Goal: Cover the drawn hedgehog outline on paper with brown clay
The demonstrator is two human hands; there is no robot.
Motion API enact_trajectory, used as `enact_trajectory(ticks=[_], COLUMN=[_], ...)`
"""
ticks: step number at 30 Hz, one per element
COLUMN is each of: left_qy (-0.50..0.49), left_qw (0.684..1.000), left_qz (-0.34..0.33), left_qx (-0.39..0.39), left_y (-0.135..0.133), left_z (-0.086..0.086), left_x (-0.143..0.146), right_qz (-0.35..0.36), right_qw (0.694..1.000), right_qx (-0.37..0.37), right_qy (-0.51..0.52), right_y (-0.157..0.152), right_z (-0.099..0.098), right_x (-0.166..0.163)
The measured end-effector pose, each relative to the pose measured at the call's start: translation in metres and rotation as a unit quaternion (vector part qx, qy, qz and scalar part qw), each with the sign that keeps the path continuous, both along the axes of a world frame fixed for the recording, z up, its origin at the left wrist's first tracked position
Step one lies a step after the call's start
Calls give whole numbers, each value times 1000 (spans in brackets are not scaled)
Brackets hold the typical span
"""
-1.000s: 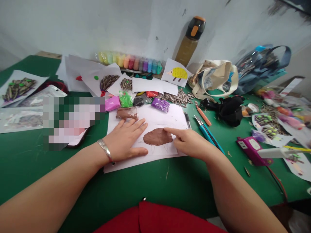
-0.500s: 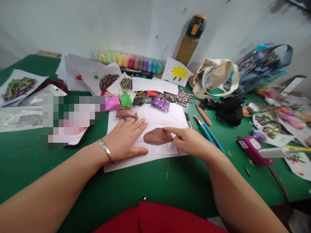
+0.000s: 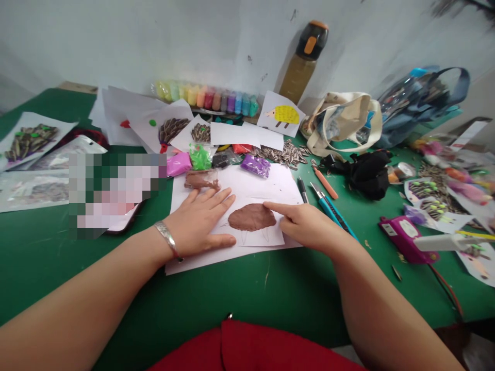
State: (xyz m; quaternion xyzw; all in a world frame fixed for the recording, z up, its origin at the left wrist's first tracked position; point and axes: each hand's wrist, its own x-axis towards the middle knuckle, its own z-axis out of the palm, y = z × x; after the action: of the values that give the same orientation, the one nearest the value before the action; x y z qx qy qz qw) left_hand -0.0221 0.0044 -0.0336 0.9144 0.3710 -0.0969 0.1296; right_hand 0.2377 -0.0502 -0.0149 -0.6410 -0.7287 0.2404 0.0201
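Note:
A flat brown oval of modelling clay lies on a small white sheet with pencilled leg outlines below it. My left hand rests flat with its fingers spread, holding down the paper left of the oval. Its fingertips reach close to a packet of brown clay. With its index finger stretched out, my right hand touches the clay's upper right edge. The other right fingers are curled in, and nothing shows in that hand. Beneath the small sheet lies a larger white paper.
Purple, green and pink clay packets lie behind the paper, beside sunflower seeds. A blue utility knife, a pen and an orange tool lie to the right. A bottle stands against the wall.
My right index fingertip has slid slightly rightward along the clay's upper edge. The left hand has stayed in place.

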Motion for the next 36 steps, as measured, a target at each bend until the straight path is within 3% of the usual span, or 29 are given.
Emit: enact_trajectory(ticks=[11,17,22,36], left_qy=[7,0,5,-13], left_qw=[1000,1000,1000,1000], left_qz=[3,-2,-1,-11], left_qx=[0,-1,1,-8], left_y=[0,1,2,1], left_z=[1,0,-1,6], left_x=[0,0,-2,-5], right_qz=[-14,-62,-10,-13], right_qw=[999,994,997,997], right_qx=[-5,-13,-48,-47], right_qy=[40,92,66,52], right_y=[1,-2,-1,2], right_z=[0,7,9,9], right_x=[-1,7,9,10])
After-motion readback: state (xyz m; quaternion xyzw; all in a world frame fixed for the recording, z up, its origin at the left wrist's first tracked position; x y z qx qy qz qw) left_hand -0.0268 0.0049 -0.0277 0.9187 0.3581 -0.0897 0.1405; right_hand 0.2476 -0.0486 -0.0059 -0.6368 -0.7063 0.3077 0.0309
